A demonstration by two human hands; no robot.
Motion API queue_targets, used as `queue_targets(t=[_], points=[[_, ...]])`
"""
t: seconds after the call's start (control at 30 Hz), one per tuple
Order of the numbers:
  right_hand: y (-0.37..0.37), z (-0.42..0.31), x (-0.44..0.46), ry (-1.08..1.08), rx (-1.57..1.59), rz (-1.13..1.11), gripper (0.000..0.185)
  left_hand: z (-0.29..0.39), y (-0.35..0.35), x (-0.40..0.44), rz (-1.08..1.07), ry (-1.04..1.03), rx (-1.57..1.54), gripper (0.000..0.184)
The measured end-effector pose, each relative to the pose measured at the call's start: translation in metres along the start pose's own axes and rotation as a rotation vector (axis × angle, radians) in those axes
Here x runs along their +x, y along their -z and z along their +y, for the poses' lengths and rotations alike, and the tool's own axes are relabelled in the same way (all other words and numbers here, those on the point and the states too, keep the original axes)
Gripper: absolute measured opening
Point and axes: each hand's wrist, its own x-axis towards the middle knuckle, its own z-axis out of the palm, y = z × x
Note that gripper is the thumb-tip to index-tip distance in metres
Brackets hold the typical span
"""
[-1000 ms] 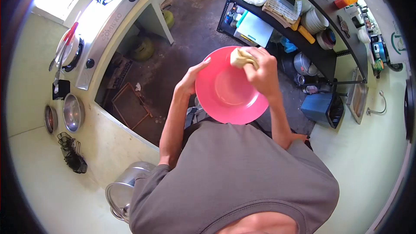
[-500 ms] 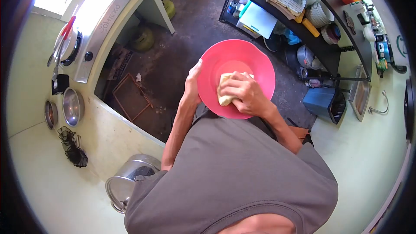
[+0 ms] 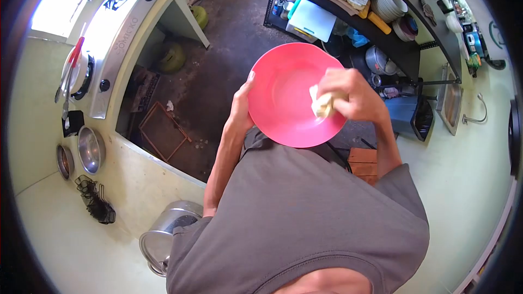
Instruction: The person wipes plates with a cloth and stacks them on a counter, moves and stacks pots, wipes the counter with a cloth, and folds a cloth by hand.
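A pink plastic bowl is held in front of my body, its open side facing up toward me. My left hand grips its left rim, the thumb along the edge and the other fingers hidden behind the bowl. Bunched in my right hand is a pale yellow cloth, against or just over the inner right wall of the bowl. Slight blur covers the right fingers, which are curled around the cloth. Whether the cloth presses on the wall at this instant I cannot tell.
On the left counter sit a gas stove, a steel bowl and a large steel pot. A black shelf with stacked plates stands at upper right. Near it are a dark blue bin and a sink.
My right hand and the cloth have moved from the middle of the bowl to its right side. The left hand keeps its hold on the rim.
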Motion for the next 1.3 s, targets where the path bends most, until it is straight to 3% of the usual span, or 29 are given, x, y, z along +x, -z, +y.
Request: queue_targets(t=[0.17,0.3,0.4,0.53,0.63,0.77,0.87,0.93,0.97,1.0,1.03,1.13,1.17,1.23,1.3], points=[[-0.031,-0.005,0.038,-0.067,-0.49,0.504,0.036,0.001,-0.006,-0.005,-0.014,-0.011,-0.012,0.046],[-0.099,0.021,0.052,-0.105,-0.528,0.52,0.039,-0.002,-0.008,0.003,0.044,-0.189,0.001,0.05],[-0.123,0.01,0.045,-0.097,-0.301,0.377,0.042,0.006,0.001,0.001,-0.022,-0.096,-0.107,0.056],[-0.115,-0.004,0.028,0.075,-0.064,0.184,0.033,0.012,0.019,0.008,-0.036,-0.079,-0.001,0.057],[-0.108,0.001,0.018,-0.003,0.501,-0.086,0.032,0.022,0.024,0.013,0.086,-0.044,0.125,0.056],[-0.095,0.003,0.009,-0.093,0.804,-0.251,0.038,0.03,0.033,0.025,0.005,0.029,0.302,0.055],[-0.089,0.002,-0.01,-0.286,0.826,0.413,0.041,0.041,0.018,0.026,-0.02,-0.018,0.104,0.056],[-0.053,-0.01,0.003,-0.231,0.586,0.55,0.042,0.042,0.033,0.031,-0.162,0.007,-0.007,0.054],[-0.049,-0.011,0.012,-0.285,0.315,0.681,0.039,0.041,0.041,0.035,-0.235,0.021,-0.062,0.054],[-0.045,-0.012,0.02,-0.378,0.044,0.804,0.037,0.039,0.025,0.03,-0.17,-0.079,-0.012,0.052],[-0.045,-0.003,0.025,-0.394,-0.292,0.864,0.037,0.033,0.021,0.028,-0.205,-0.087,0.016,0.052],[-0.063,0.025,0.034,-0.337,-0.639,0.894,0.044,0.018,0.011,0.032,-0.301,-0.087,0.083,0.057],[-0.069,0.03,0.036,-0.352,-0.682,0.845,0.047,0.009,0.005,0.036,-0.241,-0.077,0.061,0.055],[-0.091,0.063,0.048,-0.432,-0.537,0.894,0.051,-0.007,-0.011,0.043,-0.119,-0.057,0.015,0.052],[-0.104,0.084,0.056,-0.394,-0.348,0.949,0.051,-0.012,-0.014,0.056,-0.16,-0.094,0.083,0.057]])
